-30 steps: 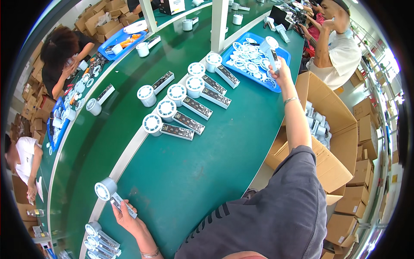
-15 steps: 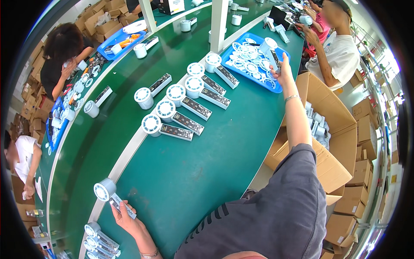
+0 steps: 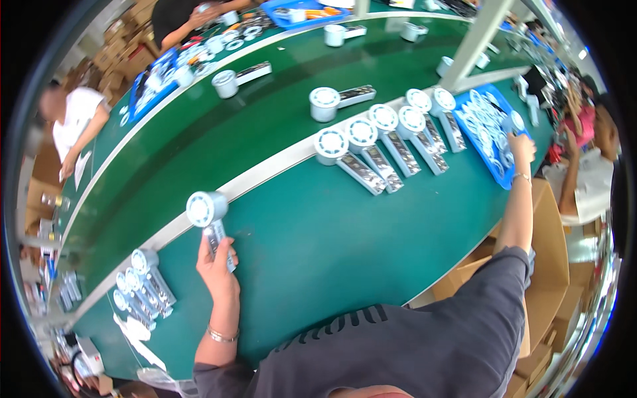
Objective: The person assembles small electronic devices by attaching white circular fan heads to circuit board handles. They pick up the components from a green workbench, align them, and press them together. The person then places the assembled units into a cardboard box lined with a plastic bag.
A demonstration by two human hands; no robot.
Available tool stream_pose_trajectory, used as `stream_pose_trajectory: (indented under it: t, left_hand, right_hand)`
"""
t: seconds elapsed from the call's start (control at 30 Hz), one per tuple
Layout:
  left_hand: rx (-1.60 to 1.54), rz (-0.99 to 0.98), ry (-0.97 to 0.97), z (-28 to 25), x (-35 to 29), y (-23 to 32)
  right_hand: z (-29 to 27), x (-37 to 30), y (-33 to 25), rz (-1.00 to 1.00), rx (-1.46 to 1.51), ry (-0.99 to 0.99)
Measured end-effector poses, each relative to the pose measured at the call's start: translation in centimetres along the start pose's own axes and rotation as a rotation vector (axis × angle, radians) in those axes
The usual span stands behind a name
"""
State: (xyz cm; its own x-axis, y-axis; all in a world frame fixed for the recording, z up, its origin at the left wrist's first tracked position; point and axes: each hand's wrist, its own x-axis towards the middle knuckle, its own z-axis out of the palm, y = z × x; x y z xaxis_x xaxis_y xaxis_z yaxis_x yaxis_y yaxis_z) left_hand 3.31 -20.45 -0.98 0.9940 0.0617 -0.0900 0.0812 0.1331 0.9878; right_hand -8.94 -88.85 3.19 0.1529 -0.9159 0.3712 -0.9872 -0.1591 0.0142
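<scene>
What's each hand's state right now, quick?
Left hand: closed around the handle of a fan unit.
Right hand: closed on a second unit, at the blue tray.

Inside the blue tray (image 3: 505, 178), the white rings (image 3: 483, 119) are blurred together, and the handle of the round-headed device (image 3: 515, 121) held over it is mostly covered by the right hand (image 3: 522, 147). Below the tray, much of the cardboard box (image 3: 552, 239) is hidden by the right arm (image 3: 517, 215). Far to the tray's left, the handle of a second device (image 3: 207, 209) is partly covered by the left hand (image 3: 217, 272), and beyond it a person in black (image 3: 174, 23) is cut off by the upper edge.
</scene>
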Motion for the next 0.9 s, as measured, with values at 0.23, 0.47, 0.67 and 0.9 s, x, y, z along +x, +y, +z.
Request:
stream_pose_trajectory:
  t: [0.23, 0.47, 0.67, 0.9]
  left_hand:
    - [0.055, 0.005, -0.043, 0.1, 0.5, 0.7]
    - [-0.092, 0.012, -0.043, 2.1, -0.9, 1.7]
    - [-0.235, -0.013, -0.164, 1.8, -2.4, 1.3]
    - [0.69, 0.372, -0.385, -0.9, -2.7, 0.5]
  right_hand:
    - [-14.4, -12.7, -15.9, -0.901, 0.99, -0.019]
    - [-19.8, -40.0, -21.4, -1.459, 0.712, -1.635]
    - [-18.5, -49.6, -20.5, -0.819, 1.31, -1.869]
    - [-17.7, -47.2, -19.2, -0.611, 1.065, -2.034]
